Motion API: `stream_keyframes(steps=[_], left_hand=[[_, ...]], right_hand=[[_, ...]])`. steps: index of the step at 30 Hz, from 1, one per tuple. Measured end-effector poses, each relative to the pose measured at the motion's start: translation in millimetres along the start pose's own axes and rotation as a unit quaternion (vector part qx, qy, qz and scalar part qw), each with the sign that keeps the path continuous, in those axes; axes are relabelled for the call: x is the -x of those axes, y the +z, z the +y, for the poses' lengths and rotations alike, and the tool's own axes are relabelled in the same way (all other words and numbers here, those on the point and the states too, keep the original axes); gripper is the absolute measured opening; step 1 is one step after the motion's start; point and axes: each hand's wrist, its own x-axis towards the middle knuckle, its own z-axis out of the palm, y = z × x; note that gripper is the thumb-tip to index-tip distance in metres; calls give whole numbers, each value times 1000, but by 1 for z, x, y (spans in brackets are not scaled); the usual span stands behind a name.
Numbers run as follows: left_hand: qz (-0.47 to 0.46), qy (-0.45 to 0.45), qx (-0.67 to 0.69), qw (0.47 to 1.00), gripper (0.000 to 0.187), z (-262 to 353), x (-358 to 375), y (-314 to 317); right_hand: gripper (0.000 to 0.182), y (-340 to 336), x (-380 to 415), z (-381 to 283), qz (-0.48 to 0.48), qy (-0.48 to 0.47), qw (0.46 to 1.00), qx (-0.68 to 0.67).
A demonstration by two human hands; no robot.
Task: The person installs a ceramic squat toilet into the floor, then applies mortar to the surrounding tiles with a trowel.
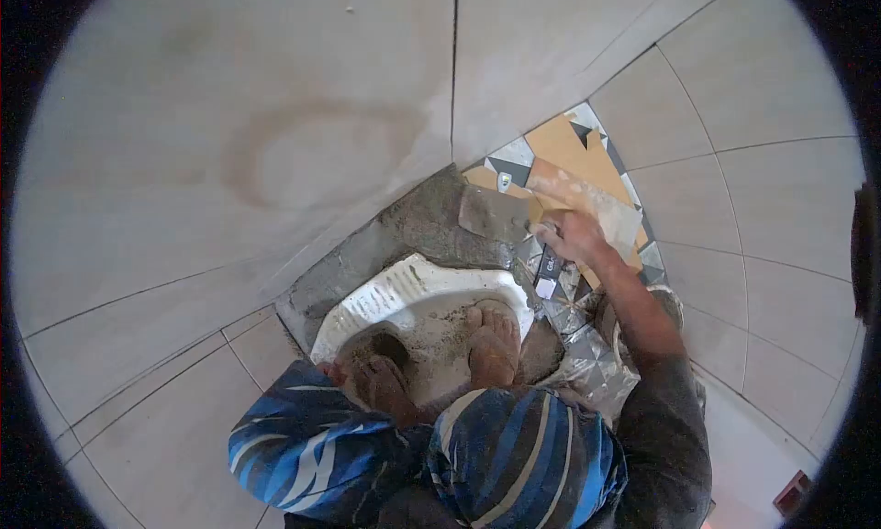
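Note:
My right hand (571, 236) is closed, its fingers wrapped round the handle end of what looks like a trowel. The flat grey blade (494, 213) lies over wet grey mortar (422, 215) behind the white squat toilet pan (418, 278). Mortar partly hides the blade's outline. Right below my fingers is a dark box-like piece with pale lettering (548, 266). My left hand is out of sight. Both my bare feet (494, 350) stand in the pan, which is smeared with dirt and grit.
Cardboard sheets (569, 153) cover patterned floor tiles (587, 116) in the corner. A small white item (504, 182) sits at their edge. Crumpled plastic (596, 373) and a bucket (667, 301) lie by my right forearm. Tiled walls (725, 199) close in around.

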Motion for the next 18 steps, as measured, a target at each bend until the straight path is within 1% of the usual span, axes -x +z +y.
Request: stream_keyframes(steps=[1,3,4,7,8,10,11,13,14,16,18], left_hand=[[4,2,-1,1000,29,2,-1,2],[10,8,-5,1000,29,4,-5,2],[13,11,-7,1000,29,7,-7,4],[15,19,-17,1000,30,17,-14,7],[16,20,-20,999,30,21,-14,9],[18,19,-26,999,30,30,-10,13],[19,17,-29,999,30,35,-6,12],[22,9,-34,999,30,46,8,15],[25,10,-29,999,30,87,15,9],[7,54,-131,990,30,184,26,-20],[7,46,-115,992,30,242,29,-38]], right_hand=[[45,-7,-13,-7,1,-5,1000,2],[48,-20,-36,-19,-38,-67,995,60],[48,-24,-47,-26,-36,-70,995,61],[49,-33,-74,-43,-57,-105,981,155],[49,-34,-83,-43,-57,-107,980,156],[43,-28,-103,-38,-20,-146,970,192],[43,-26,-117,-30,-23,-149,970,192],[45,-30,-133,-4,-42,-141,953,265],[45,-42,-130,8,-25,-142,965,219],[46,-56,-139,48,1,-149,956,254],[44,-74,-113,52,4,-81,962,261]])
